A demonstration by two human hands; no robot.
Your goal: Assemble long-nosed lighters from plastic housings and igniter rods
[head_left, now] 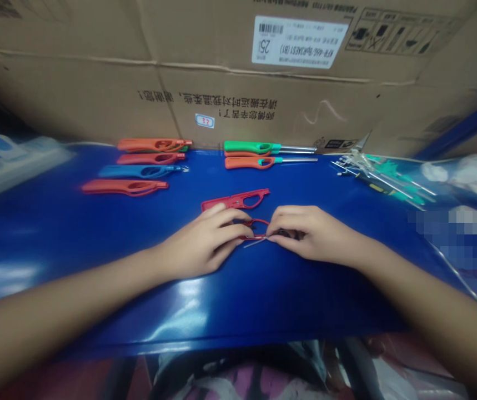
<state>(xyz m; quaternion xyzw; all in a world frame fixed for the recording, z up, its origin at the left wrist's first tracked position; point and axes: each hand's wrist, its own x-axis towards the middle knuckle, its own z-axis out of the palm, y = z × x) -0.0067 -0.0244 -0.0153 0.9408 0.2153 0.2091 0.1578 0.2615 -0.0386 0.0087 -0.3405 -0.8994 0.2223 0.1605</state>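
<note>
My left hand (200,241) is closed on a red lighter casing half (259,221) with a looped trigger guard, held just above the blue table. At the other end of that casing my right hand (315,233) has its fingertips pinched together. A thin pale tube or wire (255,243) runs from those fingertips toward the left hand. Dark small parts under the right fingers are mostly hidden. Just beyond my left hand lies another red casing half (240,201), its inner side facing up.
Several orange, red and blue lighter bodies (138,171) lie at the back left. Lighters with metal rods (269,162) lie at the back centre. Metal rods and green parts (382,175) are heaped at the right. A large cardboard box (205,72) stands behind the blue table (109,300).
</note>
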